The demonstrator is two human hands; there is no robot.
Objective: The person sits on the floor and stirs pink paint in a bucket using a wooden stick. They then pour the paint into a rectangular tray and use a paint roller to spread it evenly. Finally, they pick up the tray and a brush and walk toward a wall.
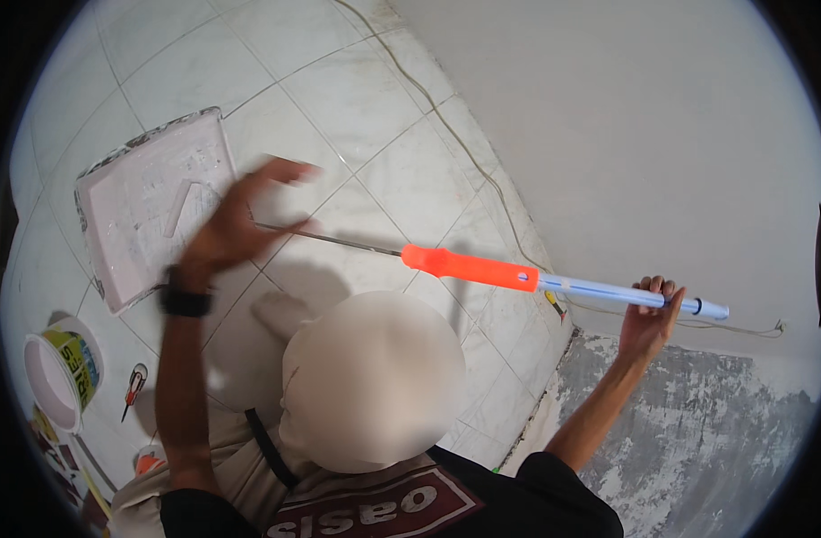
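My right hand (648, 323) grips a blue-and-white pole (590, 290) near its far right end. The pole runs into the bright orange handle (473, 268) of what looks like a paint roller, held level in front of me. From that handle a thin metal rod (357, 244) extends left toward my left hand (231, 224). My left hand is slightly blurred, thumb and fingers spread around the rod's end without closing on it. Whatever sits at the rod's end is hidden behind this hand. Just left of it lies a paint tray (106, 202) coated in pale pink, with a small pale strip (183, 208) inside.
A pale-paint bucket (73, 359) stands at the left, with a screwdriver (134, 391) beside it. A cable (433, 106) runs along the wall's foot. A yellow-and-black tool (554, 306) lies by the wall (643, 117). Grey patchy wall (679, 421) shows lower right. My beige knee (375, 381) fills the middle.
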